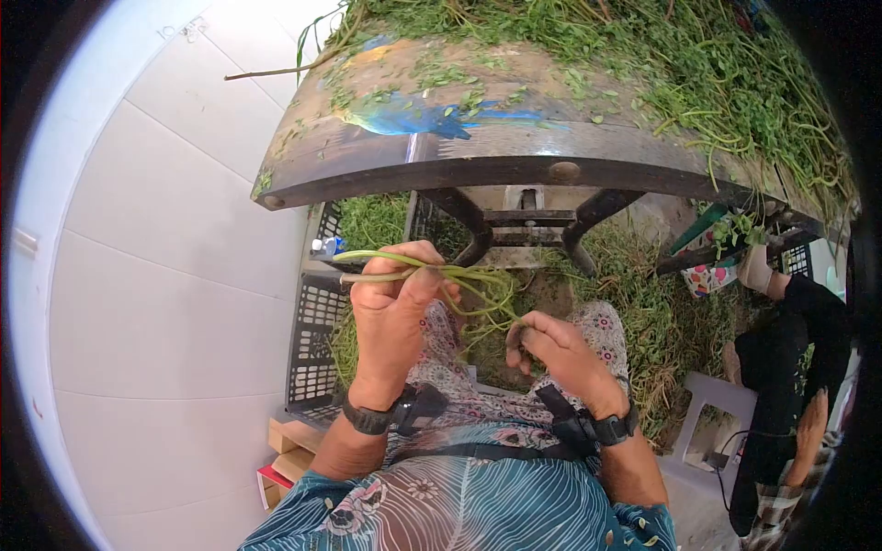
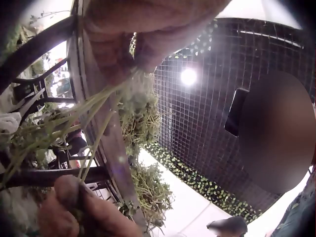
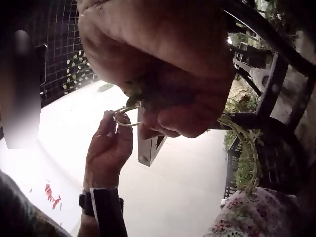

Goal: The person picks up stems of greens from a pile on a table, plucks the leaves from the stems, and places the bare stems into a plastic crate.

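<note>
My left hand (image 1: pixel 397 292) grips a small bunch of long green stems (image 1: pixel 482 283) above my lap; their cut ends stick out past the thumb side. The stems droop rightward toward my right hand (image 1: pixel 562 356), whose thumb and fingertips pinch a thin stem. The right wrist view shows a bit of green leaf (image 3: pixel 133 94) by the right fingers, and a looped stem (image 3: pixel 127 123) running to the left hand (image 3: pixel 106 148). In the left wrist view several stems (image 2: pixel 94 106) stretch down from the left hand, and the right thumb and finger (image 2: pixel 81 207) meet one of them.
A worn wooden table (image 1: pixel 514 142) stands ahead, heaped with leafy greens (image 1: pixel 735 83). Black plastic crates (image 1: pixel 314 340) stand at the left beside a white wall (image 1: pixel 175 275). Cut greens (image 1: pixel 643 312) cover the floor. Another person (image 1: pixel 790 367) sits at the right near a grey stool (image 1: pixel 703 413).
</note>
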The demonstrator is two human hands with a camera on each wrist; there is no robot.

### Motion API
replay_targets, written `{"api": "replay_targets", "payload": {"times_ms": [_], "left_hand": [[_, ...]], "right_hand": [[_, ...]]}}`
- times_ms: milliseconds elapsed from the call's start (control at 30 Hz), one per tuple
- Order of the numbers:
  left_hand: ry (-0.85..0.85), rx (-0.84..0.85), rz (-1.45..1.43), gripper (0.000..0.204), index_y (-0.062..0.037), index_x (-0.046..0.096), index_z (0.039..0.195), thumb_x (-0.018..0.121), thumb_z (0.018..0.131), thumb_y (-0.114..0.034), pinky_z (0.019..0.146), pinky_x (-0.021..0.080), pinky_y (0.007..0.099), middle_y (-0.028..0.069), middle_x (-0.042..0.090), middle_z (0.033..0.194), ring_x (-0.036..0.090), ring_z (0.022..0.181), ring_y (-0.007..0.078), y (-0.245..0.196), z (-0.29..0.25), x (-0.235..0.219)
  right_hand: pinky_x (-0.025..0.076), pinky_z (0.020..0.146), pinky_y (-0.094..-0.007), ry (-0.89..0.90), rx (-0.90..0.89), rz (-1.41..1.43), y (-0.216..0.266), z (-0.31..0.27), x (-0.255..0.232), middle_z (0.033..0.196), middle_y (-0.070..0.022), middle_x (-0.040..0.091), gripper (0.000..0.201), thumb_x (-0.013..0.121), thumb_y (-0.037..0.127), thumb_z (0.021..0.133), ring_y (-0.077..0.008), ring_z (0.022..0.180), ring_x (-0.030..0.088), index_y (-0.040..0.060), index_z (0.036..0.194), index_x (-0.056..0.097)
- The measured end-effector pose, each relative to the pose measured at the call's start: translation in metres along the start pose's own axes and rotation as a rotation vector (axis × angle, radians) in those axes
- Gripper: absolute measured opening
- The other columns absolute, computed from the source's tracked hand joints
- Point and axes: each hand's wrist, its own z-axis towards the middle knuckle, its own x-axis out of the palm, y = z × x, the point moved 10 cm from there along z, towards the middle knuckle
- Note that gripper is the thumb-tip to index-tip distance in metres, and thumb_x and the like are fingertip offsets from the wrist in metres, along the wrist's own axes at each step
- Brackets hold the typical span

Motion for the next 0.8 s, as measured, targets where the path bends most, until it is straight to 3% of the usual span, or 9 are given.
{"api": "replay_targets", "payload": {"times_ms": [133,233,300,333,433,533,633,733,800], "left_hand": [[-0.003,-0.004,0.043,0.010,-0.0003,0.051,0.093,0.054,0.087,-0.008,0.060,0.052,0.0322,0.0098,0.052,0.093,0.057,0.072,0.0171,-0.002,-0.001,-0.002],[0.019,0.039,0.059,0.009,0.0003,0.051,0.091,0.055,0.087,-0.007,0.059,0.052,0.0323,0.0103,0.052,0.091,0.057,0.071,0.0173,-0.008,-0.006,0.007],[0.038,0.071,0.063,0.009,0.0008,0.051,0.090,0.055,0.086,-0.006,0.059,0.052,0.0321,0.0104,0.051,0.090,0.057,0.070,0.0174,-0.011,-0.008,0.011],[0.042,0.078,0.067,0.009,0.0010,0.051,0.089,0.055,0.086,-0.006,0.059,0.051,0.0318,0.0104,0.051,0.090,0.057,0.069,0.0175,-0.012,-0.008,0.011],[0.028,0.049,0.035,0.008,0.0011,0.051,0.087,0.055,0.086,-0.006,0.059,0.051,0.0310,0.0100,0.050,0.088,0.057,0.068,0.0175,-0.009,-0.010,0.013],[0.057,0.074,0.019,0.005,0.0024,0.053,0.086,0.056,0.084,-0.001,0.060,0.049,0.0262,0.0079,0.053,0.087,0.058,0.070,0.0146,-0.007,-0.012,0.021],[0.043,0.050,0.011,0.004,0.0030,0.055,0.086,0.056,0.083,0.001,0.060,0.047,0.0235,0.0067,0.054,0.087,0.058,0.071,0.0124,-0.002,-0.016,0.026],[0.094,0.081,0.059,0.005,0.0031,0.055,0.088,0.055,0.083,0.002,0.061,0.048,0.0243,0.0078,0.054,0.090,0.059,0.071,0.0129,-0.001,-0.016,0.028],[0.103,0.091,0.062,0.006,0.0030,0.054,0.089,0.054,0.083,0.002,0.061,0.049,0.0253,0.0088,0.054,0.092,0.059,0.071,0.0137,0.000,-0.016,0.032]], "right_hand": [[0.041,0.056,-0.0259,0.001,-0.076,-0.246,0.006,-0.002,0.002,0.069,-0.0042,0.056,0.021,0.040,0.014,0.089,-0.0118,0.060,0.050,0.0008,0.082,0.054],[0.042,0.055,-0.0315,-0.154,-0.195,-0.580,0.012,0.003,-0.009,0.068,-0.0080,0.055,0.018,0.042,0.014,0.085,-0.0166,0.060,0.052,0.0002,0.079,0.052],[0.040,0.053,-0.0309,-0.138,-0.277,-0.490,0.008,0.008,-0.012,0.067,-0.0067,0.054,0.017,0.044,0.013,0.083,-0.0155,0.059,0.051,-0.0003,0.078,0.053],[0.039,0.052,-0.0300,-0.130,-0.236,-0.304,0.003,0.009,-0.017,0.066,-0.0059,0.053,0.017,0.044,0.013,0.083,-0.0146,0.057,0.049,-0.0002,0.078,0.053],[0.035,0.047,-0.0262,-0.120,0.049,0.536,-0.016,0.008,-0.018,0.063,-0.0036,0.051,0.018,0.043,0.015,0.084,-0.0114,0.050,0.043,0.0011,0.078,0.052],[0.031,0.045,-0.0248,-0.194,-0.041,-0.003,-0.010,0.014,-0.027,0.059,-0.0020,0.045,0.012,0.044,0.013,0.083,-0.0100,0.048,0.038,0.0028,0.082,0.051],[0.035,0.049,-0.0252,-0.309,0.061,0.579,-0.040,0.008,-0.041,0.067,-0.0031,0.050,0.015,0.045,0.013,0.084,-0.0107,0.056,0.046,0.0023,0.076,0.052],[0.037,0.049,-0.0268,-0.092,0.049,0.994,-0.032,0.013,-0.037,0.067,-0.0037,0.052,0.016,0.045,0.013,0.084,-0.0126,0.055,0.047,0.0016,0.076,0.054],[0.038,0.050,-0.0285,-0.277,-0.219,-0.083,-0.018,0.017,-0.053,0.067,-0.0051,0.054,0.016,0.044,0.012,0.083,-0.0142,0.056,0.049,0.0017,0.078,0.054]]}}
